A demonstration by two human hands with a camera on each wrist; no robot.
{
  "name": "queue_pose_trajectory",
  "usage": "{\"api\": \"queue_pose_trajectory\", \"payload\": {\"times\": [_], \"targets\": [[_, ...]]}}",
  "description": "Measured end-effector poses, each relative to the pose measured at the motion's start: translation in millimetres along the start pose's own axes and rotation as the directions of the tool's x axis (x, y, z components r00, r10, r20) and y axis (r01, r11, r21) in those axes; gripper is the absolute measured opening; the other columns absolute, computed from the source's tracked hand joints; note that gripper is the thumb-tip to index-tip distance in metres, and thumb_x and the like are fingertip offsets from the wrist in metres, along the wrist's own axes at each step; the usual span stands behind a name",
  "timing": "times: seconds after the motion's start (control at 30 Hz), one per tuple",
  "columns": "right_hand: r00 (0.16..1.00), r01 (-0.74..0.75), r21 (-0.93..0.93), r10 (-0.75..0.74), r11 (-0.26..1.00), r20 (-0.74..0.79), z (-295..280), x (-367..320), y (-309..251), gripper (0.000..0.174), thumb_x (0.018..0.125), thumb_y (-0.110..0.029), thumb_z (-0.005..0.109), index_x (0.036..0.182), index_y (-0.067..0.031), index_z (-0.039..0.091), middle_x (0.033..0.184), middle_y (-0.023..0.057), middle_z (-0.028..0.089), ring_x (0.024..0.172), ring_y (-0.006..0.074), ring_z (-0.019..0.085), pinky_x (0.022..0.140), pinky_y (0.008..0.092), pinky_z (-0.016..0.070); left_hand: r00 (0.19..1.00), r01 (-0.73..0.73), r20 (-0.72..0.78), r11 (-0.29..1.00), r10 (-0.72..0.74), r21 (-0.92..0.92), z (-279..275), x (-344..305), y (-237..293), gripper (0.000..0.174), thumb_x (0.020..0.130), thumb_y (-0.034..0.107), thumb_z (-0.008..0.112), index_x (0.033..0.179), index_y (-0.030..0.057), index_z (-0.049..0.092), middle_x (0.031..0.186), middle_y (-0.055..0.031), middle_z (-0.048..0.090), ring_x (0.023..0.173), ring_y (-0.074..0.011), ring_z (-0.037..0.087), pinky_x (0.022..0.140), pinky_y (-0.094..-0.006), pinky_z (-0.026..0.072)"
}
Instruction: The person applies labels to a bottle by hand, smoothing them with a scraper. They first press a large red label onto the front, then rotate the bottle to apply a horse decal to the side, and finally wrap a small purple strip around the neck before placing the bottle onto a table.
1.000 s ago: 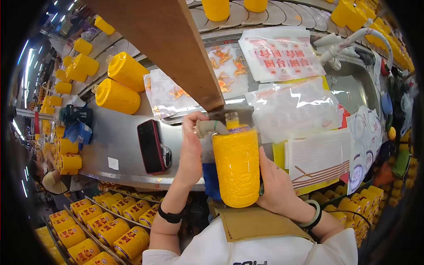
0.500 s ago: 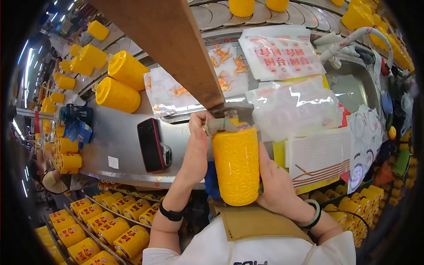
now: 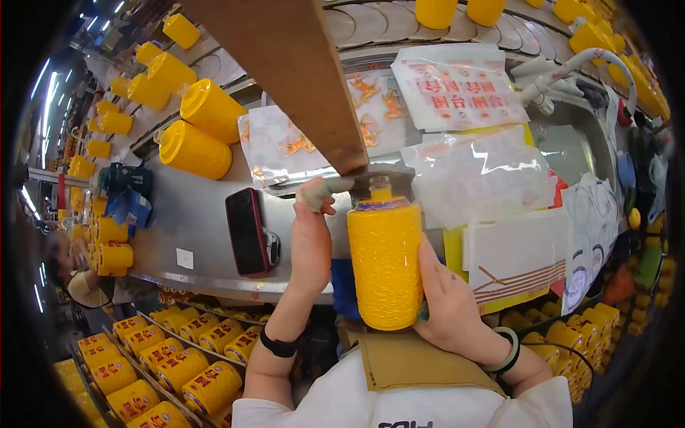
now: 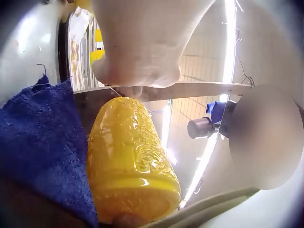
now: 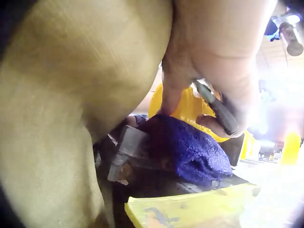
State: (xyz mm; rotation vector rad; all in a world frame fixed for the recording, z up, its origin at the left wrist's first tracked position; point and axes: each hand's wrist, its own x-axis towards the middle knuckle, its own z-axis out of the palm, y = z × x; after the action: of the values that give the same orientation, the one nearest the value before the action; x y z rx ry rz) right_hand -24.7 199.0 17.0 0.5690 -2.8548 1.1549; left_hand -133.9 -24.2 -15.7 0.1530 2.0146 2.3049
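One yellow bottle | right hand clamped round its side; left hand near it, grip unclear | likely stiff, slick, breakable; hold embossed body

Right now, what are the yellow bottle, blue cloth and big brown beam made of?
Yellow bottle: maybe glazed ceramic or coated glass, glossy, since bright highlights run over its raised pattern.
Blue cloth: soft-looking fabric, fuzzy, with loose threads.
Brown beam: probably wood, mostly dull, with uneven brown colouring.
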Motion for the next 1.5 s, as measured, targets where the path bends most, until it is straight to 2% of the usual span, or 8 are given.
{"api": "queue_pose_trajectory", "payload": {"times": [0.2,0.27,0.47,0.7,0.8,1.3,1.4,1.5], "targets": [[0.999,0.028,0.080,-0.025,0.996,-0.041,6.5,1.6,8.6,0.113,0.063,-0.006,0.087,0.157,0.0140,0.027,0.145,0.0335,0.053,0.091,0.0371,0.067,0.082,0.0390,0.0552,0.982,-0.186,0.023,0.983,0.185,0.007,10.3,-15.2,8.4,0.038,0.106,0.016,0.048,0.138,-0.0033,0.058,0.132,-0.0153,0.067,0.124,-0.0242,0.059,0.113,-0.0390,0.0391],[0.994,-0.090,0.193,0.077,0.977,0.075,3.0,1.6,10.9,0.109,0.073,-0.010,0.089,0.156,0.0164,0.024,0.120,0.0281,0.065,0.100,0.0408,0.070,0.083,0.0429,0.0572,0.974,-0.227,0.031,0.970,0.225,0.083,12.9,-17.6,13.6,0.038,0.104,0.012,0.052,0.138,-0.0036,0.058,0.132,-0.0156,0.067,0.123,-0.0243,0.060,0.112,-0.0388,0.0399],[0.999,-0.045,0.185,0.039,0.982,0.034,6.8,5.1,13.4,0.107,0.073,-0.011,0.090,0.154,0.0186,0.025,0.115,0.0282,0.067,0.098,0.0381,0.073,0.081,0.0409,0.0591,0.942,-0.331,0.041,0.897,0.334,0.292,20.5,-14.8,18.0,0.039,0.087,0.000,0.073,0.126,-0.0015,0.068,0.124,-0.0162,0.070,0.117,-0.0252,0.062,0.103,-0.0362,0.0483],[0.999,-0.034,0.158,0.031,0.987,0.024,8.1,5.7,12.7,0.107,0.073,-0.013,0.090,0.152,0.0210,0.026,0.115,0.0296,0.067,0.101,0.0398,0.072,0.084,0.0425,0.0590,0.907,-0.414,0.113,0.812,0.405,0.411,20.3,-10.2,21.4,0.038,0.087,0.000,0.073,0.125,-0.0010,0.069,0.122,-0.0153,0.071,0.113,-0.0238,0.064,0.101,-0.0361,0.0495],[0.999,-0.030,0.146,0.027,0.989,0.020,10.0,4.7,15.0,0.106,0.073,-0.014,0.091,0.151,0.0206,0.028,0.113,0.0292,0.067,0.099,0.0408,0.072,0.083,0.0432,0.0589,0.938,-0.312,-0.082,0.922,0.337,0.228,25.6,-10.8,15.9,0.037,0.088,-0.001,0.072,0.125,-0.0010,0.069,0.121,-0.0156,0.071,0.113,-0.0243,0.065,0.101,-0.0366,0.0500],[1.000,0.001,0.112,0.001,0.994,-0.019,11.7,4.8,15.7,0.107,0.072,-0.016,0.091,0.152,0.0197,0.028,0.111,0.0280,0.067,0.094,0.0407,0.070,0.081,0.0436,0.0579,0.891,-0.453,0.205,0.759,0.406,0.467,16.0,-8.7,18.9,0.037,0.092,-0.003,0.058,0.129,-0.0028,0.063,0.125,-0.0162,0.066,0.119,-0.0259,0.060,0.108,-0.0376,0.0424],[1.000,0.000,0.116,0.003,0.993,-0.021,9.7,4.8,15.0,0.106,0.073,-0.016,0.091,0.151,0.0201,0.028,0.112,0.0283,0.066,0.096,0.0404,0.070,0.081,0.0439,0.0579,0.892,-0.429,0.068,0.791,0.447,0.437,17.3,-9.1,13.7,0.034,0.092,0.004,0.063,0.126,-0.0051,0.064,0.127,-0.0160,0.060,0.118,-0.0254,0.059,0.104,-0.0361,0.0450],[1.000,-0.022,0.104,0.021,0.994,0.008,9.6,4.1,14.4,0.106,0.074,-0.018,0.091,0.151,0.0206,0.028,0.113,0.0281,0.066,0.097,0.0400,0.070,0.081,0.0440,0.0578,0.958,-0.285,0.077,0.904,0.275,0.319,12.1,-7.7,8.9,0.046,0.107,0.035,0.051,0.135,-0.0004,0.055,0.130,-0.0102,0.055,0.125,-0.0217,0.052,0.112,-0.0369,0.0365]]}}
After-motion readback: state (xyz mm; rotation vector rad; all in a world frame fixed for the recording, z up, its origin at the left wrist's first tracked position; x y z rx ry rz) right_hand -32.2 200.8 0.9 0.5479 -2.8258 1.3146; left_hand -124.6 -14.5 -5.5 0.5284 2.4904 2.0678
